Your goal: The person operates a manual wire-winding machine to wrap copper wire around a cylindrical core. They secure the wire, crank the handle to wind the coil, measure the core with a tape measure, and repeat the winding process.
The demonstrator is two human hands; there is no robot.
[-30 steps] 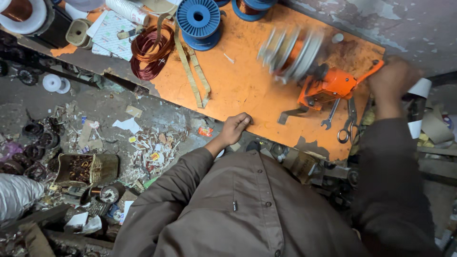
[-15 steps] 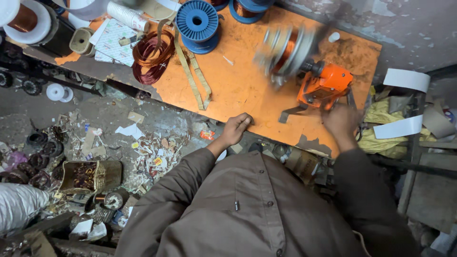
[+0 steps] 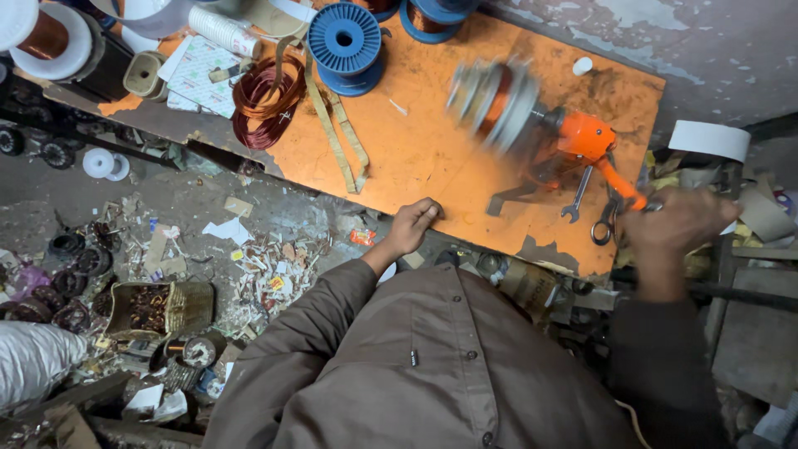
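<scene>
An orange hand-cranked winding machine [image 3: 578,141] stands on the orange board [image 3: 424,141]. Its spool [image 3: 495,104] of copper wire between pale discs is blurred by spinning. My right hand [image 3: 686,220] is blurred and closed around the crank handle at the board's right edge. My left hand [image 3: 413,224] rests with curled fingers on the board's near edge, holding nothing I can see. A wrench [image 3: 575,198] and scissors [image 3: 605,223] lie under the machine's arm.
Blue spools [image 3: 345,41] and a loose coil of reddish copper wire [image 3: 264,100] sit at the board's far left, with a cloth strap [image 3: 337,137] trailing across. White reels [image 3: 41,37] stand at the top left. Scraps, coils and a small box litter the floor [image 3: 166,258].
My right hand has swung round with the crank, from the far right, down near the board's front edge, and back up to the right. The spool keeps spinning. My left hand stays put.
</scene>
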